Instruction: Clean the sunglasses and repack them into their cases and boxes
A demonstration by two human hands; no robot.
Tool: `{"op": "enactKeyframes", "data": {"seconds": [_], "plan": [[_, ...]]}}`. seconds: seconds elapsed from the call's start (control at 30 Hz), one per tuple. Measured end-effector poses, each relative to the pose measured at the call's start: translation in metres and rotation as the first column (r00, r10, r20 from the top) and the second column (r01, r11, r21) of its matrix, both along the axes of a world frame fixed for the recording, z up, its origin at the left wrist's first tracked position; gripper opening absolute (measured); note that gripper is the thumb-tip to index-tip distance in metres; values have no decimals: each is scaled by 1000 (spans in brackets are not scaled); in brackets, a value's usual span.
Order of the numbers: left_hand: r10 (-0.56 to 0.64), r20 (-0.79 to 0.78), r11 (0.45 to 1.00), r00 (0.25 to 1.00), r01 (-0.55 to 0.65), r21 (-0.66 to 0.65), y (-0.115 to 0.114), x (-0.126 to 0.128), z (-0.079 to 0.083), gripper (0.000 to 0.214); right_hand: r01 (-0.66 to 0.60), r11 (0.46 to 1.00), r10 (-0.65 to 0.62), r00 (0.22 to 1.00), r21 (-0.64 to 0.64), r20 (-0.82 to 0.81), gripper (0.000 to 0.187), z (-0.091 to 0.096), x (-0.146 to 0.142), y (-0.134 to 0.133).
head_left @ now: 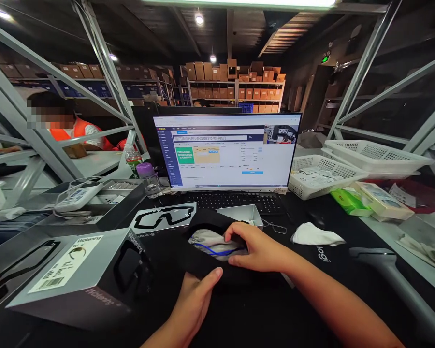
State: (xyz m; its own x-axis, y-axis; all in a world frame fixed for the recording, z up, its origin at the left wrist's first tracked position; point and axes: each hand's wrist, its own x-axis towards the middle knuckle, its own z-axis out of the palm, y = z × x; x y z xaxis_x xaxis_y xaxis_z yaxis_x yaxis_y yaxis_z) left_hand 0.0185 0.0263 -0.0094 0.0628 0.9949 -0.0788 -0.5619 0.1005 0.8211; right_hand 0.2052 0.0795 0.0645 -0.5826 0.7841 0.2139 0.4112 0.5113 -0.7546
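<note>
A black case lies open on the dark desk in front of me, with a grey cloth pouch with a blue cord inside it. My left hand holds the case's near edge, thumb on top. My right hand rests over the pouch, fingers curled and pressing it into the case. A grey product box with a goggle print stands to the left of the case.
A monitor and black keyboard stand behind. A small grey tray, a white cloth, white baskets, green tissue packs and a scanner handle lie right. A person in orange sits far left.
</note>
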Motion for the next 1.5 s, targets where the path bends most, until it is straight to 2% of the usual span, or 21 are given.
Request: {"op": "enactKeyframes", "data": {"seconds": [0.1,0.23,0.3,0.6,0.67,0.73,0.83,0.9,0.97,1.03,1.07,1.1,1.13,1.17,1.2,1.23,1.27,1.3,1.37,1.43,1.5], "plan": [[-26,-24,1000,999,27,6,-4,1,-10,74,14,1000,-14,997,8,80,55,-2,-1,-5],[-62,-97,998,993,59,-33,-15,4,-20,73,86,994,-97,974,65,206,44,0,-5,-19],[-69,-106,995,992,61,-79,-19,6,-19,69,60,997,-71,967,50,243,41,3,-3,-22],[-138,-2,939,990,130,-317,-23,14,-12,22,54,991,-20,962,-119,274,64,9,15,0],[-108,-4,922,994,98,-375,-24,14,-15,27,67,981,-30,979,-181,201,60,12,18,5],[-91,10,908,996,88,-410,-27,15,-18,28,63,972,-61,998,-228,18,55,16,24,10],[-109,46,872,993,118,-474,-31,17,-17,30,48,956,-161,912,-290,-378,64,21,39,20],[-223,86,823,971,235,-518,-33,17,-12,30,115,952,-261,790,-284,-554,74,25,50,24],[-438,111,726,892,424,-541,-35,13,-2,34,236,945,-328,696,-228,-638,79,29,60,26],[-685,42,602,728,597,-530,-36,3,9,50,332,931,-345,671,-150,-656,81,33,67,24],[-760,-45,582,648,648,-492,-35,-4,15,55,351,929,-339,688,-114,-642,82,35,68,22],[-774,-175,618,608,669,-413,-34,-11,19,55,348,934,-324,721,-84,-612,82,37,68,18],[-694,-344,718,632,637,-279,-31,-18,22,50,326,944,-301,767,-60,-566,79,38,65,14],[-495,-510,841,704,536,-76,-27,-24,23,42,300,953,-274,813,-33,-513,72,38,60,9],[-191,-616,912,764,370,176,-22,-30,24,32,283,959,-248,852,7,-461,63,37,53,5],[144,-626,890,766,177,421,-17,-34,23,28,268,961,-218,882,64,-417,52,34,45,1],[410,-570,793,712,29,608,-11,-37,22,33,243,960,-176,909,139,-377,43,31,35,-2],[576,-495,685,650,-55,726,-5,-40,21,45,197,955,-114,934,223,-337,34,26,25,-4],[686,-405,544,605,-58,837,4,-42,20,66,58,934,38,965,353,-258,23,14,5,-7],[706,-404,452,582,69,889,7,-42,21,70,-74,908,171,964,413,-204,18,1,-12,-7],[739,-427,364,521,224,904,6,-43,21,63,-116,889,222,955,443,-195,20,-10,-22,-7]]}}
